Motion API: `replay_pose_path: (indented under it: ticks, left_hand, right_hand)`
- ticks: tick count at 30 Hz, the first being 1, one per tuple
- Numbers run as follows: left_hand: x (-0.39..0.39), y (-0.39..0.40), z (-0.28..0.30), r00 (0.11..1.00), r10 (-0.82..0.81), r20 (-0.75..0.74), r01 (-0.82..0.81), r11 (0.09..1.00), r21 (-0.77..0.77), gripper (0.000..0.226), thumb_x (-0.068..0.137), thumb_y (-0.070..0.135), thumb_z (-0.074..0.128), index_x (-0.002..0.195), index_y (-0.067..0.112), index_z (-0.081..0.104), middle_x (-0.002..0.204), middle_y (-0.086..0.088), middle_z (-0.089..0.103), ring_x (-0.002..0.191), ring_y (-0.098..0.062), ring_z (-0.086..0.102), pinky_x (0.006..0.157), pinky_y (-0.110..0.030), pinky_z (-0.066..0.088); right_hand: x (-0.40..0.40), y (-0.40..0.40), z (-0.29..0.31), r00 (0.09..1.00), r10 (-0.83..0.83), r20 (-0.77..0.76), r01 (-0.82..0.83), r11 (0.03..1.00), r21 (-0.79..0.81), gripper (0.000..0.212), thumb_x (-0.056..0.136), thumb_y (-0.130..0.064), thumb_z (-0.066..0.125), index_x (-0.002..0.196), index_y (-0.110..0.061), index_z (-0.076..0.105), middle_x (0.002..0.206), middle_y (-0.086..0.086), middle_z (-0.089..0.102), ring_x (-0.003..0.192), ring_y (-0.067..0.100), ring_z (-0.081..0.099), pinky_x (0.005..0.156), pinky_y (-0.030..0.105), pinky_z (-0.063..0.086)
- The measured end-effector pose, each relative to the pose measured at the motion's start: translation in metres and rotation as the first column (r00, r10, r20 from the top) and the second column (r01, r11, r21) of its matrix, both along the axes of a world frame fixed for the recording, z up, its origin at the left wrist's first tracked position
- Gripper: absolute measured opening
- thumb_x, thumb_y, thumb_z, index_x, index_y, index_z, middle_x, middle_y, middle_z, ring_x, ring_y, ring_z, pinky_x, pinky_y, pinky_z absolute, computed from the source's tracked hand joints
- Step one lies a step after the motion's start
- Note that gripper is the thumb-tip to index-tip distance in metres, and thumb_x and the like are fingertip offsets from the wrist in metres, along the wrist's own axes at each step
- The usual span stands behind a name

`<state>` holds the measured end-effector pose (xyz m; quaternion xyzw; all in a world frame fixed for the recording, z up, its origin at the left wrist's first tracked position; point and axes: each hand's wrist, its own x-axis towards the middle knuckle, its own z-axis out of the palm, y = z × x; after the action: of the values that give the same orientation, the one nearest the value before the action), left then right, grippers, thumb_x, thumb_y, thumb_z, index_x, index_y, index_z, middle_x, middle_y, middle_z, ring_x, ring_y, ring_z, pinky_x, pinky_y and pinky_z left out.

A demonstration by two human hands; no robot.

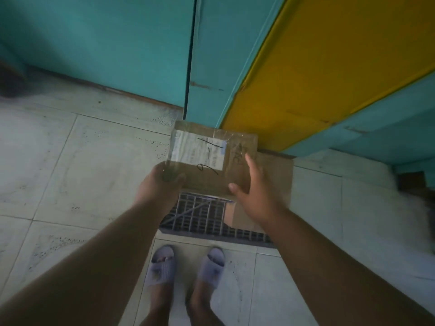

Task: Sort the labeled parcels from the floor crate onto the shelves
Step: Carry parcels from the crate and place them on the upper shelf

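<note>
Dark slatted plastic floor crate [200,217] on pale floor tiles [70,161], holding a plain brown cardboard box [270,184] at its right side; bare grid bottom visible at the left. Above the crate, held in the air: flat brown cardboard parcel [211,158] wrapped in clear tape, with a white printed label [197,150] on its top face; black handwritten strokes across the label; more dark scribbles on the bare cardboard to the right of it, too blurred to read. Left hand [162,182] gripping the parcel's near left corner, thumb on top, fingers hidden beneath. Right hand [251,191] at the parcel's near right edge, fingers straight and spread, thumb apart; touching or just short of the cardboard, cannot tell. Beyond the parcel, teal painted panels [117,43] and a yellow painted panel [329,55] rising from the floor. Below the crate, two feet in grey-lilac slide sandals [162,267] on the tiles.
</note>
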<state>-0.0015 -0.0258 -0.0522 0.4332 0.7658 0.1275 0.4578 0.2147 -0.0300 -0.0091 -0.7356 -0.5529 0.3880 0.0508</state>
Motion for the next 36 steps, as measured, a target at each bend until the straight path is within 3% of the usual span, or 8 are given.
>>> replay_pose_path:
  ticks: [6,9,13,16,20,25,30,36]
  left_hand:
    - [0.008,-0.012,0.015,0.999,0.044,0.007,-0.044,0.999,0.016,0.023,0.093,0.040,0.060,0.110,0.025,0.065,0.086,0.008,0.069,0.079,-0.013,0.066,0.073,-0.039,0.061]
    - [0.006,-0.022,0.063,0.989,0.124,0.078,-0.130,0.988,0.086,0.025,0.092,0.036,0.062,0.111,0.019,0.068,0.085,0.004,0.069,0.076,-0.017,0.066,0.073,-0.040,0.061]
    - [0.005,-0.025,0.169,0.950,0.217,0.224,-0.256,0.953,0.163,0.014,0.095,0.035,0.060,0.088,0.025,0.068,0.081,-0.002,0.069,0.067,-0.016,0.062,0.058,-0.030,0.051]
    - [-0.001,-0.025,0.263,0.887,0.220,0.405,-0.309,0.936,0.170,0.024,0.092,0.037,0.064,0.111,0.023,0.063,0.102,0.000,0.069,0.095,-0.022,0.067,0.074,-0.038,0.058]
    - [-0.015,-0.030,0.364,0.651,0.061,0.756,-0.241,0.962,0.130,0.049,0.088,0.031,0.068,0.130,0.034,0.044,0.122,-0.010,0.062,0.104,-0.037,0.066,0.074,-0.062,0.058]
    - [-0.018,-0.040,0.423,0.511,0.029,0.859,-0.342,0.924,0.173,0.039,0.096,0.012,0.059,0.128,0.032,0.048,0.117,-0.014,0.066,0.100,-0.040,0.067,0.065,-0.053,0.059]
    - [0.001,-0.035,0.475,0.438,-0.132,0.889,-0.297,0.912,0.282,0.047,0.097,0.010,0.059,0.135,0.034,0.044,0.113,-0.019,0.069,0.090,-0.042,0.072,0.067,-0.051,0.059]
    - [0.048,-0.059,0.512,0.346,-0.229,0.910,-0.214,0.925,0.314,0.053,0.096,0.009,0.060,0.137,0.037,0.043,0.112,-0.017,0.071,0.097,-0.041,0.071,0.070,-0.052,0.059]
  right_hand:
    - [-0.001,0.000,-0.006,0.970,-0.171,-0.172,0.185,0.981,0.066,0.092,0.093,-0.017,0.068,0.152,-0.053,0.007,0.164,-0.009,0.023,0.144,0.020,0.035,0.094,0.032,0.045]
    - [0.004,-0.008,0.048,0.978,-0.150,-0.143,0.166,0.981,0.103,0.091,0.091,-0.022,0.071,0.155,-0.047,0.010,0.161,-0.007,0.031,0.144,0.019,0.037,0.107,0.037,0.042]
    - [0.011,-0.022,0.159,0.991,-0.101,-0.091,0.120,0.965,0.234,0.086,0.090,-0.028,0.072,0.153,-0.048,0.016,0.157,-0.008,0.039,0.138,0.017,0.046,0.107,0.040,0.046]
    - [0.018,-0.037,0.257,0.996,-0.027,-0.081,0.054,0.933,0.357,0.085,0.090,-0.024,0.072,0.152,-0.048,0.019,0.158,-0.012,0.035,0.139,0.011,0.041,0.110,0.040,0.043]
    - [0.020,-0.052,0.375,0.995,0.094,-0.027,-0.067,0.853,0.517,0.082,0.089,-0.021,0.073,0.153,-0.040,0.025,0.141,-0.022,0.042,0.127,-0.003,0.039,0.103,0.026,0.039]
    - [0.009,-0.072,0.457,1.000,0.001,-0.026,0.017,0.742,0.670,0.076,0.088,-0.018,0.073,0.150,-0.039,0.034,0.131,-0.029,0.043,0.119,-0.007,0.045,0.095,0.014,0.033]
    - [0.011,-0.091,0.508,0.955,-0.276,-0.113,0.260,0.586,0.767,0.057,0.082,-0.011,0.072,0.134,-0.022,0.053,0.120,-0.007,0.060,0.106,0.009,0.059,0.084,0.017,0.040]
    - [0.041,-0.145,0.549,0.875,-0.415,-0.250,0.439,0.460,0.771,0.059,0.079,-0.013,0.079,0.129,-0.031,0.054,0.114,-0.008,0.063,0.092,-0.010,0.058,0.067,-0.003,0.038]
